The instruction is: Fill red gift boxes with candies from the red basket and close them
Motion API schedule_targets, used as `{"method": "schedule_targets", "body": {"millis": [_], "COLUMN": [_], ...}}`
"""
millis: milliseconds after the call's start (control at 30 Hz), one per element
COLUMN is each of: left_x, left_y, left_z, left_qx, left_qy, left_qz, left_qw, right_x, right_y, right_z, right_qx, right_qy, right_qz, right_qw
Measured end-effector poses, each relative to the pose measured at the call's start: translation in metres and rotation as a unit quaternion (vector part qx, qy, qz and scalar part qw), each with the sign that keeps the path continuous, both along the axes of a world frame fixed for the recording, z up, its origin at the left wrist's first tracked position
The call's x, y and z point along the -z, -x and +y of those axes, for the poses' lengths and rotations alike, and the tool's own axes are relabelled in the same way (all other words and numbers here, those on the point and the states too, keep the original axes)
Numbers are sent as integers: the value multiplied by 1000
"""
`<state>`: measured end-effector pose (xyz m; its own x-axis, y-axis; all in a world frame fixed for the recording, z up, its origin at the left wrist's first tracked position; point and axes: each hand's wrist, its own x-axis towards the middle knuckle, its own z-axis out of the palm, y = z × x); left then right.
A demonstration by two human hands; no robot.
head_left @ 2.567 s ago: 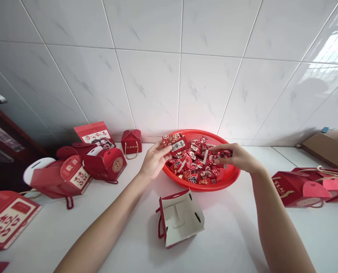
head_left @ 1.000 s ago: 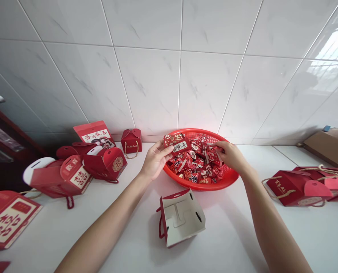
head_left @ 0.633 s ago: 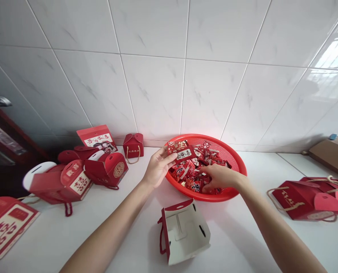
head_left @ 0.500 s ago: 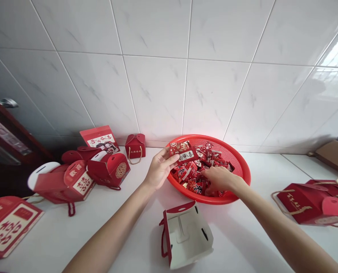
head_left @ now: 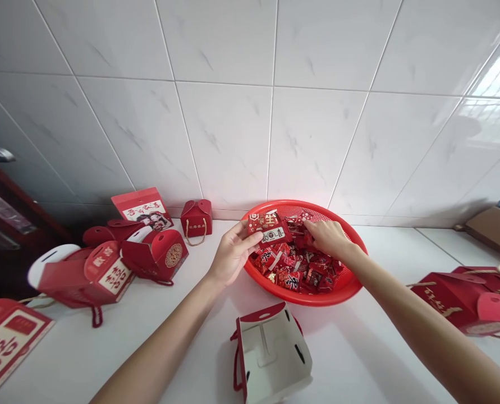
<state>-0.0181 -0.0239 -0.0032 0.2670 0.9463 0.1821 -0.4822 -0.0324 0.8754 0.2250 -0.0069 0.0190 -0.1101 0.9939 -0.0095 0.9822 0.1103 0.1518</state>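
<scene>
Open box (head_left: pixel 270 353) before basket (head_left: pixel 351 283)

Red packets (head_left: pixel 268 228) over basket (head_left: pixel 351 280)

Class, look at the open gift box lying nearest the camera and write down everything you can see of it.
The open gift box looks like card, red outside and plain white inside. It lies tipped on the white counter with its mouth facing the camera, showing slotted inner flaps and nothing inside. A red cord handle hangs at its left side. It sits just in front of the red basket, between the person's forearms; neither hand touches it.
</scene>
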Motion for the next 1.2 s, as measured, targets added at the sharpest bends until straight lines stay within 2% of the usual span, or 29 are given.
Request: {"method": "schedule_targets", "body": {"millis": [167, 267, 367, 433, 500, 567, 700, 900, 967, 1100, 1200], "left_x": [1, 1, 0, 0, 0, 0, 1, 2, 2, 1, 1], "left_y": [-1, -1, -1, -1, -1, -1, 0, 0, 0, -1, -1], "left_z": [0, 0, 0, 0, 0, 0, 1, 2, 2, 1, 1], "left_qx": [2, -3, 2, 6, 8, 7, 7, 7, 8, 7, 7], "left_qy": [-1, 3, -1, -4, -6, -7, -10, -7, -6, -7, -7], "left_qz": [-3, -1, -1, -2, -2, -1, 3, 1, -1, -1, -4], "left_qw": [1000, 1000, 1000, 1000, 1000, 1000, 1000, 1000, 1000, 1000, 1000], "right_x": [4, 4, 7, 11, 17, 24, 30, 13, 8, 5, 5], "right_y": [-6, -10, -10, -9, -8, -7, -8, -17, -21, -25, -25], "right_z": [-1, -1, 0, 1, 2, 2, 2, 0, -1, -3, -5], "right_qx": [44, 11, -67, -114, -133, -128, -115, -151, -165, -166, -158], "right_qy": [-55, -55, -5, 73, 156, 209, 244, 225, 205, 176, 183], "right_qz": [53, 110, 177, 205, 213, 210, 218, 303, 366, 511, 533], "right_qw": [996, 992, 982, 969, 955, 947, 938, 914, 893, 825, 811]}}
